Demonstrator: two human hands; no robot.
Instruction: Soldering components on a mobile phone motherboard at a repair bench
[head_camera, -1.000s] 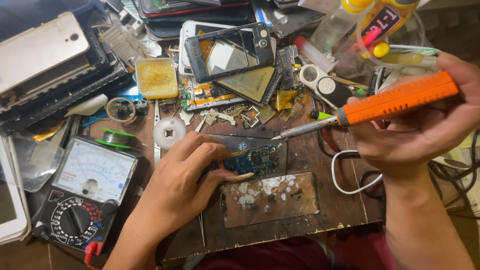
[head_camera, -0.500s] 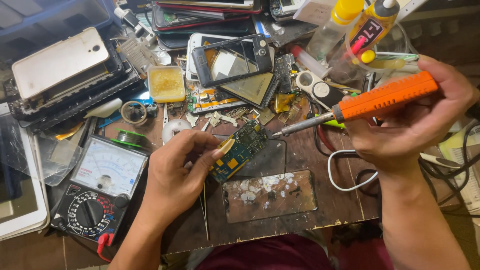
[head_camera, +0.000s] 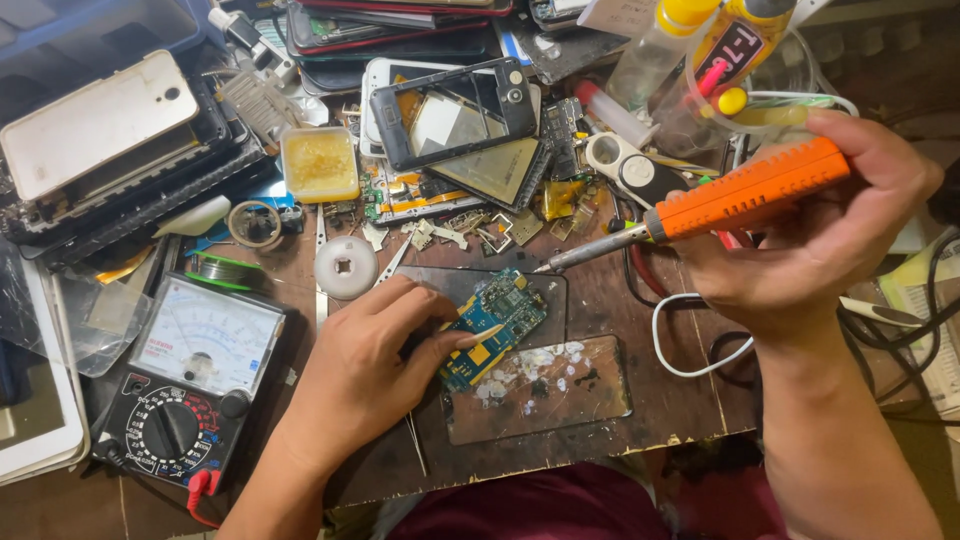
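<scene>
L hand (head_camera: 375, 365) on tabletop (head_camera: 690, 400), centre-front. Fingers (head_camera: 440, 345) pinch the lower-left end of a small blue circuit board (head_camera: 500, 320); thumb along its near edge. Board lies flat-ish, partly on a dark glass sheet (head_camera: 545, 290), long axis diagonal: lower-left to upper-right, far end pointing toward the iron tip. Gold/yellow patch on the board's near end, by the thumb.

R hand (head_camera: 810, 240) at right, fingers clenched round the orange grip of a soldering iron (head_camera: 700, 205). Iron's long axis runs upper-right to lower-left, shallow slope; metal tip points down-left, ends just above and right of the board's far end. Contact tip/board: cannot tell, looks just apart.

Second glass sheet (head_camera: 540, 385), spotted w/ white residue, lies just in front of the board, touching or under its near end.

Left front: analog multimeter (head_camera: 195, 380), white dial face, black selector knob, red lead plug at bottom. Behind L hand: white round disc (head_camera: 346, 267), solder spool (head_camera: 225, 268), yellow flux tub (head_camera: 319, 163). Back: phone frame (head_camera: 450, 110) w/ no screen, stacked phones, white phone back (head_camera: 95, 120) at far left. Yellow-capped bottles (head_camera: 735, 45) at back right. White cable (head_camera: 680, 350) loops on tabletop under R wrist.
</scene>
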